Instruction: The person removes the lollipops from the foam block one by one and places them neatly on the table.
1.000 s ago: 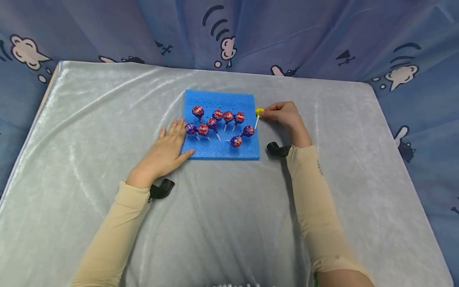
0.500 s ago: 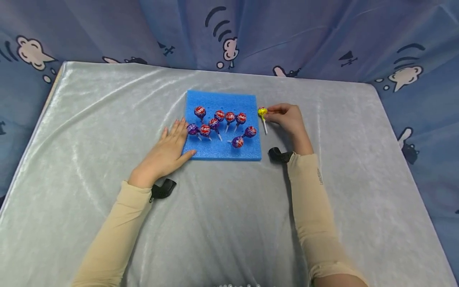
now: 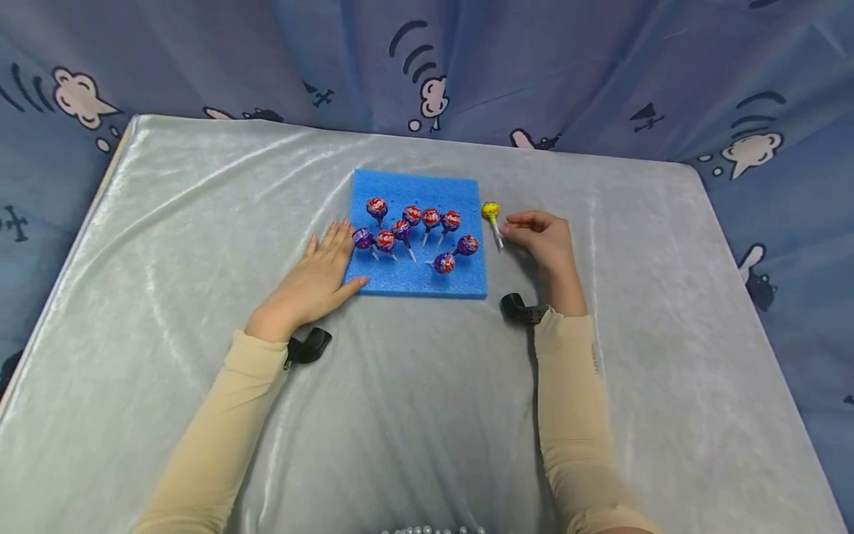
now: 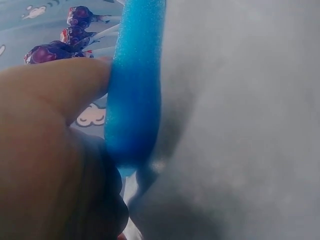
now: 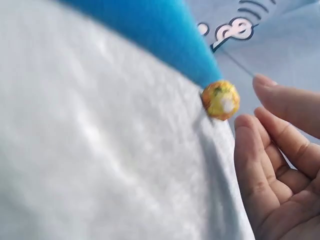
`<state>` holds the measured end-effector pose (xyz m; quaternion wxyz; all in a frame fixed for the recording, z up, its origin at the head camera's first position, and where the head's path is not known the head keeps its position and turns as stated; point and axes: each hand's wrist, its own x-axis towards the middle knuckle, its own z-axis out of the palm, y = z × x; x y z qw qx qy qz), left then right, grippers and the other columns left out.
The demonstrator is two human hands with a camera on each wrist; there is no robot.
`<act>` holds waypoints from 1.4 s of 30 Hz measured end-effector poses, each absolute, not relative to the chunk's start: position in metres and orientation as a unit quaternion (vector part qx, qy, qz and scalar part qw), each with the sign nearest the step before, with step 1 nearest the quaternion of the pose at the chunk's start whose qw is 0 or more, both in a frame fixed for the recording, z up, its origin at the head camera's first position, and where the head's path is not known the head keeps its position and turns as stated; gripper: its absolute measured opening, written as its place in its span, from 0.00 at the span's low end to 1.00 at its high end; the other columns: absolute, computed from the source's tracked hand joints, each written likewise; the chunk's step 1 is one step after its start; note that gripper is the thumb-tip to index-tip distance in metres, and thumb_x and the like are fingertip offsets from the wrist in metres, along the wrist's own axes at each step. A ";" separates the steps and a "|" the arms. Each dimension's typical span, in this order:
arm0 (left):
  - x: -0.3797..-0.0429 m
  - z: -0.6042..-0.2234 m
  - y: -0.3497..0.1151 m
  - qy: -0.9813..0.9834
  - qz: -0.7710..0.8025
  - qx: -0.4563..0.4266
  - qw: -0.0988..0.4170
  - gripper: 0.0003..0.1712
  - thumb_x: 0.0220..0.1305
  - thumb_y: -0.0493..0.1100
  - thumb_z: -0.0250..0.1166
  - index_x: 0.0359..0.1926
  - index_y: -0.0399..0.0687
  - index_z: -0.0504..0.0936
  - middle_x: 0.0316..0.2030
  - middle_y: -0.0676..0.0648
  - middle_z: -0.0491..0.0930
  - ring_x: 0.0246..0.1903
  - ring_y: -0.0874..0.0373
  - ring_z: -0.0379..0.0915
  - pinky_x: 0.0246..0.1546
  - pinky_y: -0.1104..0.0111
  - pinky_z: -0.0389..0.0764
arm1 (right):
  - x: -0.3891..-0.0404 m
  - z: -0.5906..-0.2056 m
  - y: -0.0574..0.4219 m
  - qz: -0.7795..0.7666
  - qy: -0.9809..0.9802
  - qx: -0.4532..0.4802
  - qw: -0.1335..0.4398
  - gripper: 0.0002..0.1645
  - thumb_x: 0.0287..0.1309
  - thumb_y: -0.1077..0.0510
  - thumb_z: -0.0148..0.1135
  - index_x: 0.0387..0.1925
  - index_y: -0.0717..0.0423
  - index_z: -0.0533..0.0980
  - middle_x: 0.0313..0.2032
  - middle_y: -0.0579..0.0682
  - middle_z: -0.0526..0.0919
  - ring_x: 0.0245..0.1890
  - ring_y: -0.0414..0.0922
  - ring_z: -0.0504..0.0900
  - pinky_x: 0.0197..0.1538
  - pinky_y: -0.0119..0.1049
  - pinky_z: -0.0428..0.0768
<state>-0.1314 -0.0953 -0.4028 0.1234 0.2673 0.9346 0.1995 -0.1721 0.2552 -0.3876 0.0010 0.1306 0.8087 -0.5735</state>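
A blue foam board (image 3: 414, 285) bears several purple-and-red wrapped lollipops (image 3: 431, 218), their sticks set in it at various tilts. Flat along the board's left edge lies my left hand (image 3: 310, 276), fingers straight and thumb (image 4: 82, 80) resting near the front corner. Just off the board's right side, a yellow lollipop (image 3: 490, 211) lies on the cloth, its white stick pointing toward me. My right hand (image 3: 543, 241) is right beside that stick, thumb and fingers apart with nothing held. The right wrist view shows a gap between the fingertips and the yellow lollipop's wrapped head (image 5: 220, 100).
A pale grey velvety cloth (image 3: 427, 415) covers the table. Behind its far edge hangs a blue cartoon-print curtain (image 3: 587, 67). Black wrist cameras sit on both wrists, and a strip of white beads (image 3: 427, 529) shows at the bottom edge.
My right hand has moved the yellow lollipop from the board's right edge onto the cloth, let it go and drawn back slightly. My left hand stays on the board.
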 end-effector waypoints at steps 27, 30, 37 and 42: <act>-0.129 -0.401 -0.093 0.934 0.204 0.267 0.121 0.44 0.72 0.56 0.46 0.71 0.30 0.39 0.72 0.36 0.31 0.71 0.44 0.23 0.68 0.51 0.30 | -0.151 -0.385 0.236 -0.660 0.729 -0.142 0.114 0.16 0.49 0.75 0.65 0.39 0.56 0.81 0.36 0.46 0.84 0.35 0.39 0.82 0.40 0.29 0.81; -0.129 -0.401 -0.096 0.936 0.203 0.264 0.117 0.44 0.72 0.56 0.46 0.71 0.31 0.39 0.72 0.36 0.31 0.71 0.44 0.23 0.68 0.51 0.30 | -0.154 -0.388 0.233 -0.650 0.735 -0.150 0.121 0.16 0.50 0.74 0.65 0.40 0.57 0.80 0.35 0.46 0.83 0.34 0.39 0.81 0.39 0.28 0.80; -0.129 -0.405 -0.095 0.934 0.200 0.269 0.120 0.45 0.72 0.58 0.45 0.72 0.32 0.38 0.72 0.37 0.31 0.71 0.45 0.23 0.68 0.52 0.30 | -0.152 -0.394 0.228 -0.644 0.745 -0.137 0.109 0.18 0.50 0.75 0.65 0.39 0.54 0.81 0.36 0.43 0.84 0.33 0.37 0.81 0.39 0.27 0.80; -0.131 -0.406 -0.096 0.935 0.202 0.266 0.117 0.44 0.72 0.58 0.45 0.72 0.32 0.38 0.72 0.37 0.30 0.71 0.46 0.23 0.68 0.53 0.30 | -0.152 -0.395 0.222 -0.674 0.722 -0.124 0.091 0.21 0.47 0.79 0.62 0.38 0.53 0.80 0.35 0.44 0.84 0.35 0.38 0.82 0.41 0.28 0.80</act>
